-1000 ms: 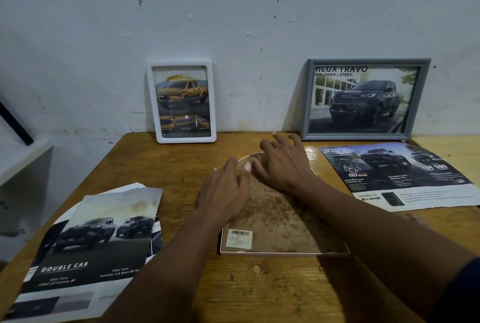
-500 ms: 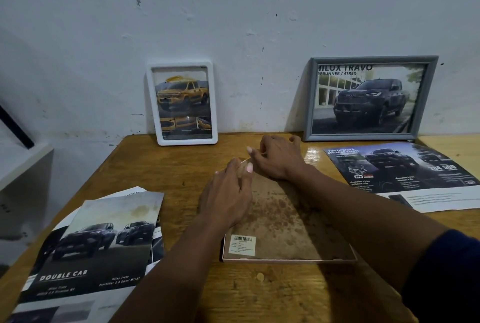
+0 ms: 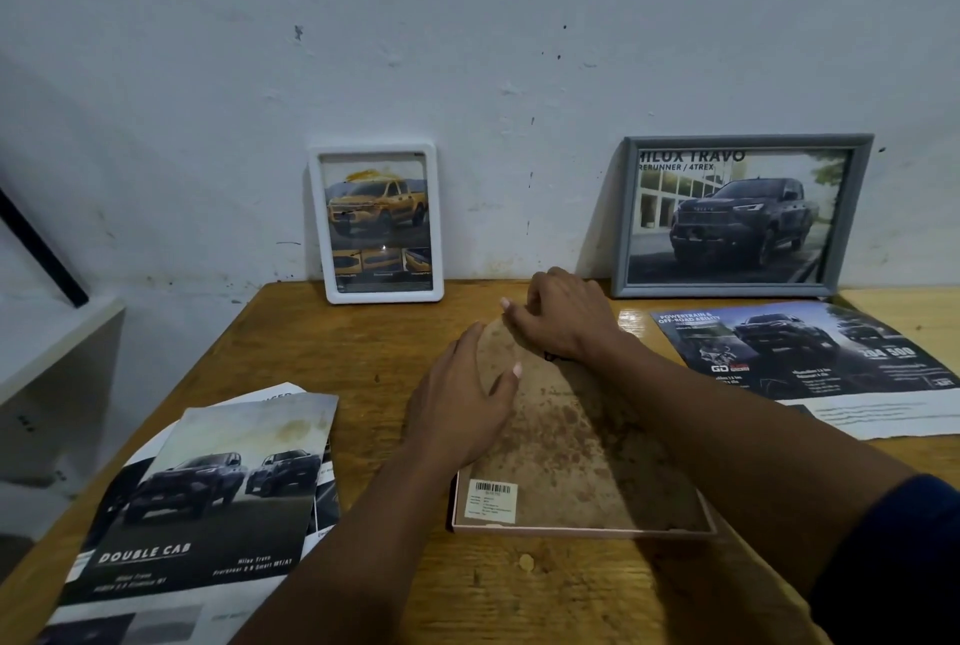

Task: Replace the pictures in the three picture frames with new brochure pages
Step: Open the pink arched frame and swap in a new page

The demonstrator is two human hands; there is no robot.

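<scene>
Against the wall, white frame [image 3: 376,223] stands upright showing a yellow truck; grey frame [image 3: 740,216] leans landscape, dark truck. Pink frame [image 3: 571,462] lies face down mid-table, stained brown backing, barcode label. Left brochure pages [image 3: 208,499] and right brochure page [image 3: 810,358] lie flat.

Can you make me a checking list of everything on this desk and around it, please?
Surface: wooden table, worn.
Job's things: face-down frame, brown back up; white frame and grey frame lean on the wall, truck pictures inside; stacked brochure pages left, single brochure page right.
Clutter: small pale spot on the wood.
Hands: left hand rests on the frame's back; right hand, fingers curled, pinches at its far edge.
Cables: nothing seen.
Surroundings: scuffed white wall, white shelf at left.
</scene>
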